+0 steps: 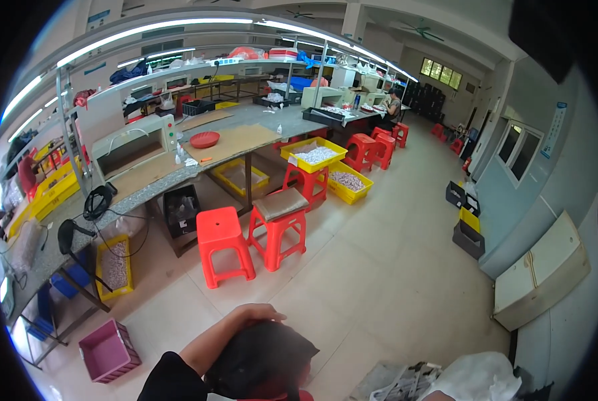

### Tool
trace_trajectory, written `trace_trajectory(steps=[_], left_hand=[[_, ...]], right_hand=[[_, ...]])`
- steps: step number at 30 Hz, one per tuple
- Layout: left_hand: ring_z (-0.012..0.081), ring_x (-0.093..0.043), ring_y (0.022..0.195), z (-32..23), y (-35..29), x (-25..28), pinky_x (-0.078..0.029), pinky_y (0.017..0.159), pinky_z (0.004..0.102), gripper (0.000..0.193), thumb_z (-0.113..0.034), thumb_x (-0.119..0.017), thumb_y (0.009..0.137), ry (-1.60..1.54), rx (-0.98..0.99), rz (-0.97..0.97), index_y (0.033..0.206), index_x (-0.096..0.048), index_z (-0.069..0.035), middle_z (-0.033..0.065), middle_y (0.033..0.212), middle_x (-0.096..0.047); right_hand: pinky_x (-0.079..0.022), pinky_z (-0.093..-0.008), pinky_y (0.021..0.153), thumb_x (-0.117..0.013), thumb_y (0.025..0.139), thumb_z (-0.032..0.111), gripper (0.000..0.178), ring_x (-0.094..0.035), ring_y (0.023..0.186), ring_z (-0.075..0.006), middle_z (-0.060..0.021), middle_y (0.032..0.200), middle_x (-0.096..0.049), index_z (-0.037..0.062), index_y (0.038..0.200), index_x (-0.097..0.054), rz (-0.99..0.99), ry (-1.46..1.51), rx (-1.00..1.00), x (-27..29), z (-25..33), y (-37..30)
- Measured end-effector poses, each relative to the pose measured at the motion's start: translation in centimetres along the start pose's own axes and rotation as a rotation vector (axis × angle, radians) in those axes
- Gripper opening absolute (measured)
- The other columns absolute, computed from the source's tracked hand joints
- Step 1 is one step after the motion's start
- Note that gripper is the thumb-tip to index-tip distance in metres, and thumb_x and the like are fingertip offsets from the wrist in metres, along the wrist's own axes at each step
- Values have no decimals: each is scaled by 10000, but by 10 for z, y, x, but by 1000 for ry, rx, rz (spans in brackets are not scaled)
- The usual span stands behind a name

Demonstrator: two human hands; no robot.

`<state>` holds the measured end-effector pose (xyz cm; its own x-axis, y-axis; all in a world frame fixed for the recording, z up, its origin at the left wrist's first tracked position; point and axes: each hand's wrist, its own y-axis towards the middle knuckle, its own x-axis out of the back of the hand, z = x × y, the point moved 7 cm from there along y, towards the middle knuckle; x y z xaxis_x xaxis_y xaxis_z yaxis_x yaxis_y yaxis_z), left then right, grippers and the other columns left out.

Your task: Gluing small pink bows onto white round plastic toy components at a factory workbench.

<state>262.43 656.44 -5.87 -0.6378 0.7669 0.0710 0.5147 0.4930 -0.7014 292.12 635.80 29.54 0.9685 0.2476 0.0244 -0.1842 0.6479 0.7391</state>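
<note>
My left arm, in a black sleeve, reaches in from the lower edge. My left hand [262,312] bends round the far side of a smooth black object [265,357], held close to my body; its exact kind is not clear. Something red shows beneath it. Of my right hand [439,396] only a sliver of skin seems to show at the bottom edge, by a crumpled white plastic bag [479,377]; its fingers are hidden. A heap of grey and clear wrapping [396,382] lies beside that bag.
Ahead stand red stools [220,230], one topped with a flat pad [281,204]. Yellow crates [348,184] hold small pale pieces. A maroon crate [110,351] sits at lower left, a long workbench [245,137] beyond. A white cabinet [539,274] stands at right; a seated person [391,110] works far off.
</note>
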Motion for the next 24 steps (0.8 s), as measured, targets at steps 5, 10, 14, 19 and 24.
trace_trajectory(steps=[5, 10, 14, 19, 24], left_hand=[[148, -549, 713, -113, 73, 25, -434, 671, 304, 440, -438, -484, 845, 111, -36, -55, 962, -626, -39, 50, 812, -608], [179, -558, 811, -216, 179, 55, -429, 748, 327, 468, -441, -463, 850, 171, -35, -35, 1007, -619, -29, 82, 892, -621], [157, -546, 760, -289, 287, 98, -446, 678, 310, 491, -470, -493, 835, 221, -78, -10, 1024, -616, -34, 71, 880, -610], [207, -560, 883, -424, 402, 153, -413, 812, 344, 497, -460, -434, 854, 311, -86, 5, 1025, -618, -31, 112, 955, -621], [202, -558, 886, -534, 498, 190, -412, 811, 346, 492, -458, -447, 850, 369, -55, 114, 1021, -620, -30, 113, 958, -620]], right_hand=[[-399, -322, 658, -401, 860, 106, 162, -490, 774, -196, -115, 887, -536, 28, 905, -536, 155, 207, -32, 107, -52, 73], [-398, -340, 667, -397, 866, 127, 176, -489, 792, -211, -125, 900, -533, 27, 914, -534, 276, 375, -44, 204, -121, 126], [-397, -355, 675, -394, 871, 143, 189, -488, 806, -223, -133, 910, -530, 26, 922, -533, 366, 489, -45, 275, -177, 176], [-397, -373, 684, -390, 877, 163, 206, -487, 823, -237, -142, 923, -526, 24, 931, -532, 481, 580, -75, 374, -232, 257], [-396, -391, 693, -386, 883, 184, 224, -486, 841, -252, -152, 936, -523, 23, 940, -530, 505, 707, -91, 459, -285, 323]])
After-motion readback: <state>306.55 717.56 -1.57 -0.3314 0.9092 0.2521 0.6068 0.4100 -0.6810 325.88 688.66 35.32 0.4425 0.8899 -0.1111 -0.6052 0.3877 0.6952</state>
